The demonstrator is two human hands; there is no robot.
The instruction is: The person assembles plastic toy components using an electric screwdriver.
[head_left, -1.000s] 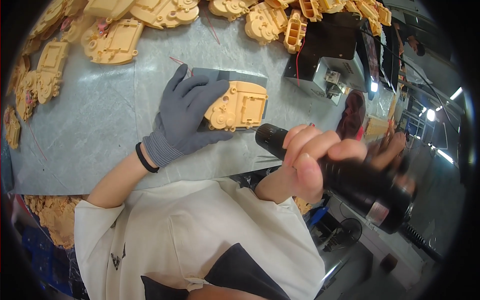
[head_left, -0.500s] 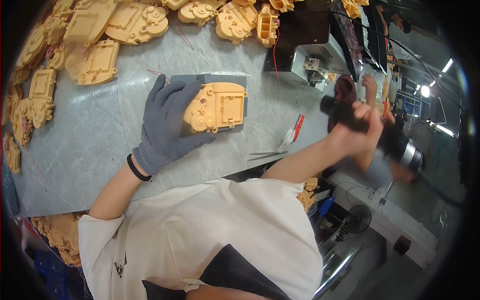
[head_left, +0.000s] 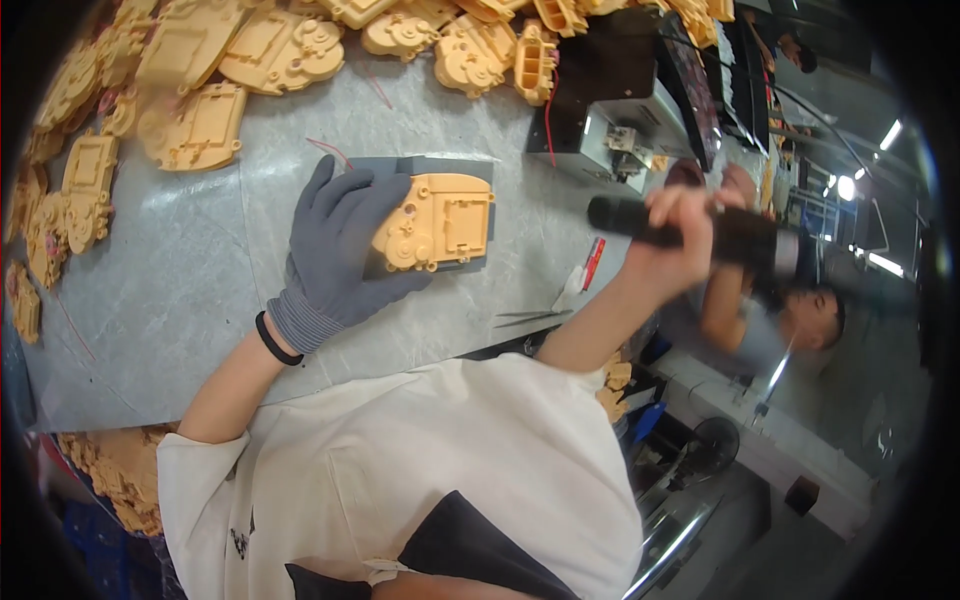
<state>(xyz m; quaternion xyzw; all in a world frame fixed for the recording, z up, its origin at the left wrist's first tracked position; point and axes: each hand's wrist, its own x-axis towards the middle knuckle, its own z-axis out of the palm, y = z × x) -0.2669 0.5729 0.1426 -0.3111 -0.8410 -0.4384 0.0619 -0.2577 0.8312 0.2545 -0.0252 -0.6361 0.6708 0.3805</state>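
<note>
My left hand [head_left: 345,248], in a grey glove, grips the left side of a yellow plastic housing [head_left: 464,218]. Its fingers lie on the upper edge and the thumb along the lower one. Beneath the housing is a grey block [head_left: 455,165] on the table. Out to the right, my bare right hand [head_left: 684,236] is wrapped round a black cylindrical electric screwdriver [head_left: 752,238], held in the air away from the housing. Motion blurs the tool, so its details are unclear.
Several yellow housings [head_left: 285,50] crowd the table's far and left sides. Tweezers [head_left: 530,318] and a red-and-white tool [head_left: 592,265] lie right of the block. A black machine with a metal box [head_left: 640,125] stands at the far right. Beyond it sits another person [head_left: 750,330].
My right hand has swung the screwdriver left and slightly up, nearer the table, and turned it more level. My left hand keeps its hold on the housing.
</note>
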